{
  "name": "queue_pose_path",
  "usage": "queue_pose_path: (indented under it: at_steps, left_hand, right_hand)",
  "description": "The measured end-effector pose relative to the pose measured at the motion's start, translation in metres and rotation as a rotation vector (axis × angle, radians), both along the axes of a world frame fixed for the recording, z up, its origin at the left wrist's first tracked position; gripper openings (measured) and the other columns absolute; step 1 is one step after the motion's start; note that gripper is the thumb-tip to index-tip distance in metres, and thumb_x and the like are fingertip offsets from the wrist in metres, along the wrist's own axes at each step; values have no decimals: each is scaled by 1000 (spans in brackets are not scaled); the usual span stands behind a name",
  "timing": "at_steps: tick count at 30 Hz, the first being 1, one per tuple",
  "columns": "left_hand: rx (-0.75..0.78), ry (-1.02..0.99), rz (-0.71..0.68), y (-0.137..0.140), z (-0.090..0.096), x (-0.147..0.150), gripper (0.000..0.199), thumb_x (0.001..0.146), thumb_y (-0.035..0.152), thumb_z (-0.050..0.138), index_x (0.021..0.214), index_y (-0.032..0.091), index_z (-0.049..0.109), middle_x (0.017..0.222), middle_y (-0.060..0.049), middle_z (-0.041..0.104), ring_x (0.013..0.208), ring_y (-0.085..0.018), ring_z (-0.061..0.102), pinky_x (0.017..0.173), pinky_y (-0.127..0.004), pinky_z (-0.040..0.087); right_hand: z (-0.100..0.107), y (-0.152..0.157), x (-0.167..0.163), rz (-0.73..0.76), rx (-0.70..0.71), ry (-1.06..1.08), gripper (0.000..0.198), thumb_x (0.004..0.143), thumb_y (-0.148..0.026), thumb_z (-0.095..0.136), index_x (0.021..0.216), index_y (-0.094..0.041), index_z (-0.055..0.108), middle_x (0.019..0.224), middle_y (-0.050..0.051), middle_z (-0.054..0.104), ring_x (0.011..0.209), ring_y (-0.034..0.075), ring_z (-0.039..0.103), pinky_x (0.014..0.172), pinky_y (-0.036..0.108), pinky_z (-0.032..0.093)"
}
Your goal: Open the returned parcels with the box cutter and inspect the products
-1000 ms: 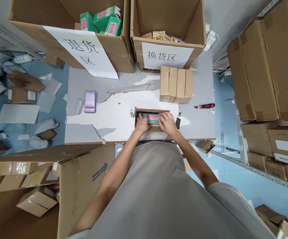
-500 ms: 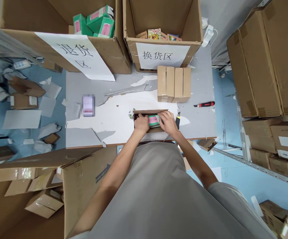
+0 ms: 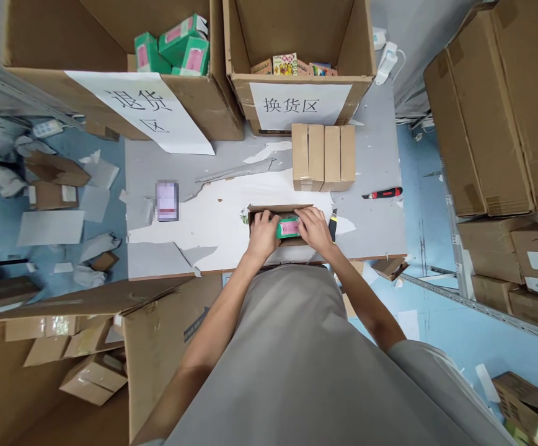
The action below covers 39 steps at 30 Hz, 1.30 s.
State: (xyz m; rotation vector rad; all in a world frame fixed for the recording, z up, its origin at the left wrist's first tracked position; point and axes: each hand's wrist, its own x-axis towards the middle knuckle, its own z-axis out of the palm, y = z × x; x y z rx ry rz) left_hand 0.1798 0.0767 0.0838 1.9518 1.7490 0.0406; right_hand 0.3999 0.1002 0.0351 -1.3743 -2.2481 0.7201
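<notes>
A small green-and-pink box (image 3: 289,228) lies between my two hands, within the opening of a brown cardboard carton (image 3: 282,208) at the table's front edge. My left hand (image 3: 263,236) grips its left end, fingers bent down into the carton. At the right end, my right hand (image 3: 314,229) is closed on it, with the fingertips partly hidden. The hands cover much of the carton's inside. Just right of my right hand lies a black-and-yellow utility knife (image 3: 333,227). Crumpled green-and-white scrap (image 3: 245,214) touches the carton's left side.
Four-sided bins stand behind: one (image 3: 227,118) with green boxes, another (image 3: 243,93) with colourful packs. Closed brown cartons (image 3: 316,158), a red-and-black cutter (image 3: 384,193) and a phone (image 3: 167,201) rest on the table (image 3: 157,260). Stacked cartons (image 3: 492,111) rise at the right.
The green-and-pink box has come up slightly and tilted, so more of its pink face shows. Both hands stay around its ends; the whole view has shifted a little.
</notes>
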Motion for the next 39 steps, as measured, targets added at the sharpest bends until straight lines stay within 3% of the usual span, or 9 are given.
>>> queue_pose_path:
  at_steps: [6, 10, 12, 15, 20, 23, 31, 35, 39]
  left_hand:
    - [88, -257, 19, -1, 53, -49, 59, 81, 16, 79, 139, 26, 75, 135, -12, 66, 132, -37, 62, 119, -54, 57]
    - [61, -426, 105, -3, 87, -81, 58, 84, 31, 81, 142, 28, 75, 137, -8, 68, 130, -33, 68, 119, -49, 58]
    - [50, -466, 160, -6, 100, -88, 61, 85, 39, 84, 144, 28, 75, 141, -9, 68, 133, -33, 68, 121, -47, 58]
    - [36, -452, 215, -11, 110, -89, 68, 88, 52, 88, 150, 29, 73, 150, -11, 67, 146, -36, 64, 128, -49, 55]
    - [123, -535, 342, -16, 93, -92, 104, 83, 81, 91, 170, 34, 58, 186, -16, 41, 168, -43, 48, 129, -55, 54]
    - [192, -706, 428, -14, 74, -97, 127, 77, 94, 88, 180, 33, 45, 187, -19, 43, 169, -44, 49, 132, -56, 53]
    - [234, -835, 433, 13, 61, -111, 95, 97, 94, 64, 158, 21, 72, 169, -18, 67, 165, -39, 57, 142, -55, 41]
    - [240, -898, 497, 27, 56, -118, 92, 96, 95, 66, 150, 20, 76, 162, -18, 72, 160, -39, 61, 136, -52, 48]
    - [260, -961, 531, 35, 49, -128, 101, 92, 93, 73, 166, 24, 62, 157, -19, 75, 153, -36, 66, 124, -48, 59]
  right_hand:
    - [16, 7, 10, -44, -29, 195, 63, 124, -57, 34, 165, -20, 66, 152, 20, 76, 148, 37, 64, 129, 61, 52]
    - [50, 11, 17, -35, -119, 350, 92, 109, -76, 67, 183, -29, 42, 176, 19, 57, 155, 40, 63, 129, 62, 56]
    - [69, 12, 18, 21, -216, 381, 113, 97, -74, 86, 188, -35, 31, 183, 16, 49, 156, 41, 63, 126, 61, 60]
    - [90, 14, 17, 65, -296, 367, 109, 98, -64, 90, 187, -40, 33, 178, 13, 56, 158, 41, 62, 124, 59, 62]
    - [92, 15, 9, -33, -329, 446, 105, 100, -67, 86, 187, -34, 37, 174, 15, 59, 160, 39, 60, 121, 51, 64]
    - [86, 4, -3, -132, -361, 525, 109, 97, -76, 84, 186, -30, 38, 176, 17, 59, 161, 40, 59, 127, 56, 59]
    - [81, -58, -66, -289, -481, 574, 101, 109, -76, 67, 185, -22, 29, 174, 21, 59, 166, 36, 54, 140, 62, 42]
    - [75, -74, -88, -379, -385, 440, 132, 94, -72, 90, 188, -25, 11, 186, 25, 39, 176, 42, 37, 140, 68, 42]
    - [71, -74, -104, -403, -254, 342, 113, 91, -57, 95, 179, -22, 34, 174, 28, 50, 168, 42, 49, 135, 64, 50]
